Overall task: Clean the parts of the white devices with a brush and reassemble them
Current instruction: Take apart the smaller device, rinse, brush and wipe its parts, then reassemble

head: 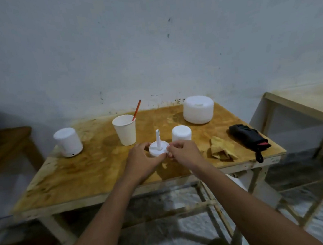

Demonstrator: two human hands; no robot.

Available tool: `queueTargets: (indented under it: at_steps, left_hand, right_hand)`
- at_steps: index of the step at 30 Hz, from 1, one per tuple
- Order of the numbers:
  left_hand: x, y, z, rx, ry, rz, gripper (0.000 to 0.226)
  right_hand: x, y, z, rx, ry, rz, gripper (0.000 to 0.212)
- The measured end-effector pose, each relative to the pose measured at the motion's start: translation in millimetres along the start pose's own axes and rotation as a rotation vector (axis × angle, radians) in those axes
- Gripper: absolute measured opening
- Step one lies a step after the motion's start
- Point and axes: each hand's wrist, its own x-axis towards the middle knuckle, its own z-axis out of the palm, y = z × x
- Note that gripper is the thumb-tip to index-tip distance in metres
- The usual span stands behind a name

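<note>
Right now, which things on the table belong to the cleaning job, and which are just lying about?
Job: base, gripped by left hand and right hand; cover; brush in cup; small device; large device.
Lying about: cloth (perhaps for wiping); black bundle.

We view from head height at the near edge of the table [83, 176], close in, facing forward and down toward the wall [150, 45].
</note>
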Motion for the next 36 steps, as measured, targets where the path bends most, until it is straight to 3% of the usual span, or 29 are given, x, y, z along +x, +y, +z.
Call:
queueTargets:
  at_steps: [12,16,18,22,25,27,32,36]
  left_hand:
    - [21.2,-30.6,-1.9,0.130,-0.012,-0.074,0.062]
    - [19.2,-29.6,-6.3,0.172,-0.047,-0.093,0.063]
    - [17.9,-28.6,-14.8,0.157,-0.055,-0.074,0.066]
    - [26.6,-30.3,-41.3,0.017,0.163,-0.069,0.058]
    - [43.8,-34.1,-57.6,-0.003,0.322,-0.122,0.072]
    - [58.2,-38.6,-61.2,-0.026,0.326,-0.173,0.086]
    - [89.9,-46.3,-50.9,-0.069,0.202,-0.264,0.113]
    - [100.9,-52.2,-42.3,-0.198,0.188,-0.304,0.105]
  right_hand:
    - [24.9,2.3,29.2,-0.234,-0.044,-0.041,0.027]
    - [24.0,-14.6,22.4,-0.448,-0.112,-0.059,0.025]
    - [22.5,-34.4,16.2,-0.513,-0.052,-0.130,0.022]
    - [20.4,-89.1,8.2,-0.485,0.155,-0.392,0.024]
    - [36.6,-118.8,13.8,-0.504,0.198,-0.552,0.027]
    - [57.0,-130.7,20.8,-0.582,0.206,-0.610,0.034]
    - [115.9,-144.3,39.9,-0.805,-0.034,-0.522,0.052]
    - [140.8,-143.6,54.2,-0.919,-0.330,-0.404,0.040]
